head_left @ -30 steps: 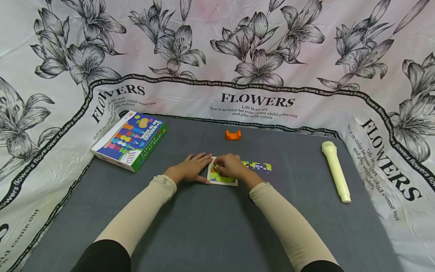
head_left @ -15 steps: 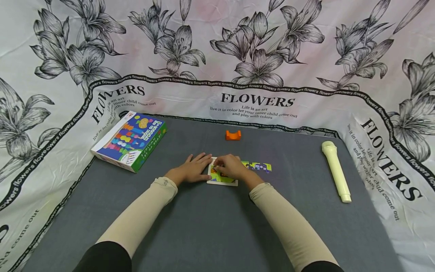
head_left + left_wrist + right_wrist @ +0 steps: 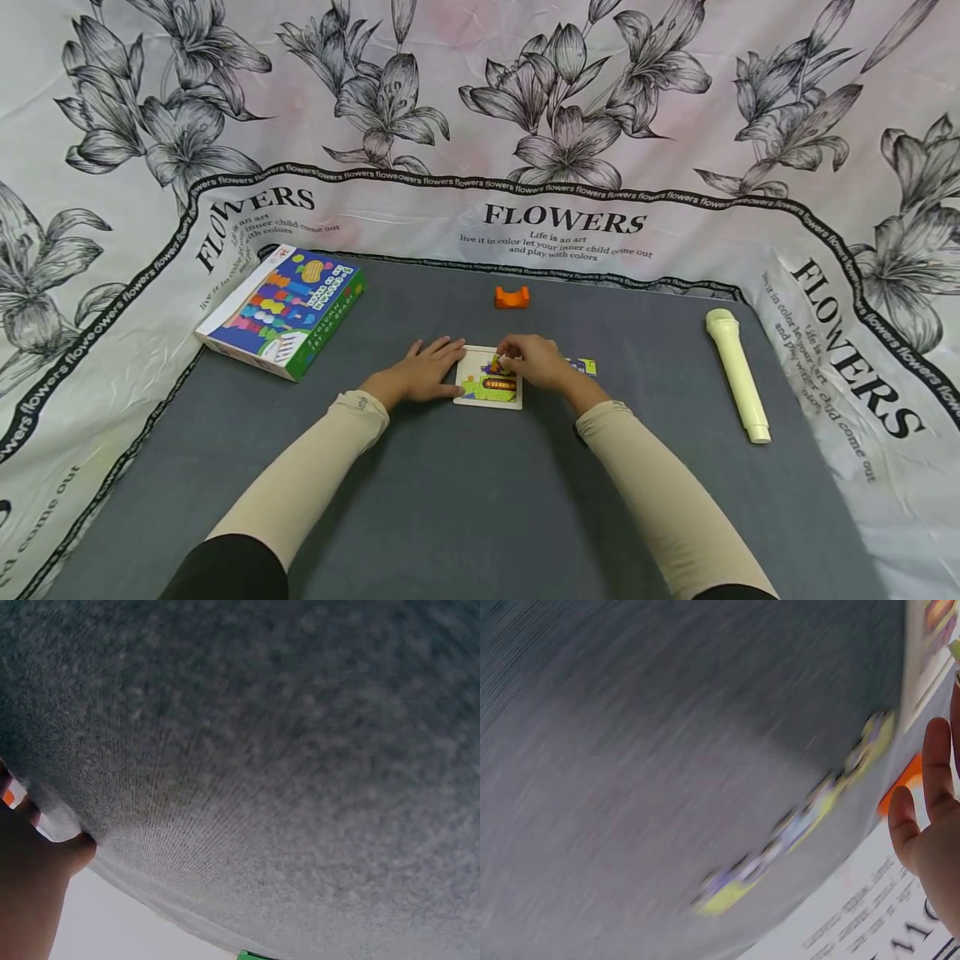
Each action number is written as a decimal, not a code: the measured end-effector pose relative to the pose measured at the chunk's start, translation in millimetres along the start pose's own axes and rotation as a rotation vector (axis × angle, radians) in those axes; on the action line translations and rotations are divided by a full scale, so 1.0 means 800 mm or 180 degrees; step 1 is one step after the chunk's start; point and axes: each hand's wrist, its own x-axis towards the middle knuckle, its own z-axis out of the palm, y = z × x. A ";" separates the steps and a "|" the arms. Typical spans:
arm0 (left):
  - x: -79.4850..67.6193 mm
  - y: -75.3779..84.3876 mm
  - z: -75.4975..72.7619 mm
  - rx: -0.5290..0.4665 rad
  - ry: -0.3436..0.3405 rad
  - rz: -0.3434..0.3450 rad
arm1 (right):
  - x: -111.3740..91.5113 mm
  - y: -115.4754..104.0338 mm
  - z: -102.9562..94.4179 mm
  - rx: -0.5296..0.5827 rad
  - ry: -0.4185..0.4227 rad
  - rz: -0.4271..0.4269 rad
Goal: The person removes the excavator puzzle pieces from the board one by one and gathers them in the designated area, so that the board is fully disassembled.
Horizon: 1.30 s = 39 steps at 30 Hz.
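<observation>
A small puzzle tray (image 3: 468, 358) with a pale frame lies mid-table, its lower part filled with green, yellow and orange picture pieces and its upper left bare. My left hand (image 3: 416, 373) rests flat beside it, fingers spread, with fingertips and thumb at the frame's left edge. Over the tray's upper right, my right hand (image 3: 542, 364) pinches a small puzzle piece (image 3: 955, 649), mostly hidden by the fingers. To the right of the tray, a row of joined puzzle pieces (image 3: 802, 821) lies on the cloth, partly covered by the right hand in the head view.
A blue and green game box (image 3: 283, 310) stands at the back left. Behind the tray sits an orange notched block (image 3: 512, 297). A pale yellow stick (image 3: 738, 377) with a thicker head lies at the right. Flower-printed cloth (image 3: 570, 221) borders the grey table.
My right hand has moved right from the tray's left part to its upper right corner, uncovering more of the picture. The left thumb has drawn up to the frame's edge.
</observation>
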 end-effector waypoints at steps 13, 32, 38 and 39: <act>-0.011 -0.011 -0.002 -0.0057 -0.0015 -0.0039 | -0.032 0.033 -0.021 -0.0165 -0.0199 -0.0111; -0.005 0.000 -0.002 -0.0086 0.0012 0.0026 | -0.044 0.048 -0.020 -0.0610 0.0034 -0.0170; -0.003 0.003 -0.002 -0.0090 0.0021 0.0042 | -0.048 0.049 -0.022 -0.0552 0.0028 -0.0149; -0.002 0.003 -0.002 -0.0085 0.0021 0.0043 | -0.048 0.048 -0.023 -0.0543 0.0039 -0.0156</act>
